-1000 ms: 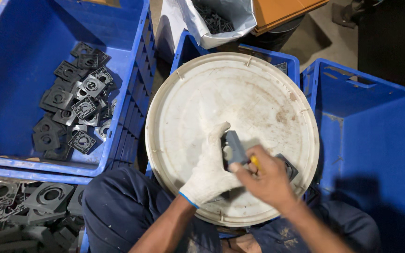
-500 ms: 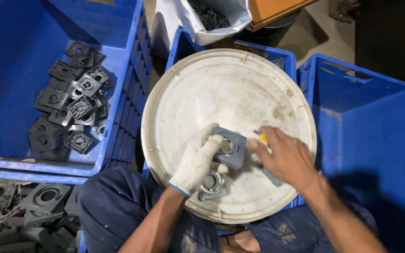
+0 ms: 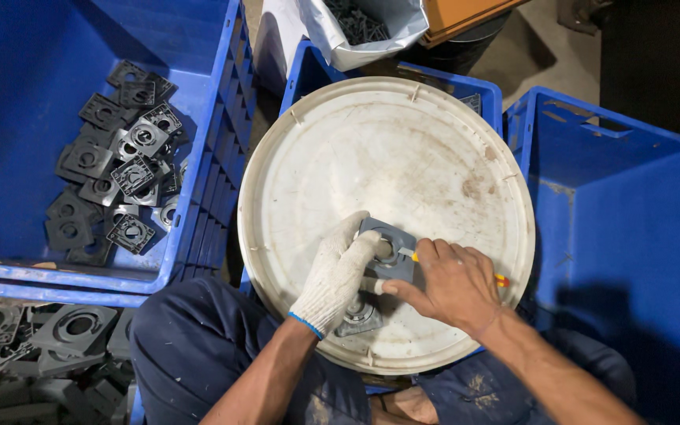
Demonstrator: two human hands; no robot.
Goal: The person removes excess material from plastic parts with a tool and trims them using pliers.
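Blue crates ring a round white lid laid over the middle crate as a work surface. At its six o'clock edge the gloved left hand pins a grey square plastic plate flat, fingers curled on it. The bare right hand pinches a thin yellow-handled tool, probably a trimming blade, at the plate's hole. Trimming looks underway; next calls for a steady draw away from the glove. Similar plates lie at nine o'clock

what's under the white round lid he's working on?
The white round lid rests on a blue crate; only the crate's far rim and corners show. Its inside is covered. Near side, the lid overlaps the person's dark blue trousers.
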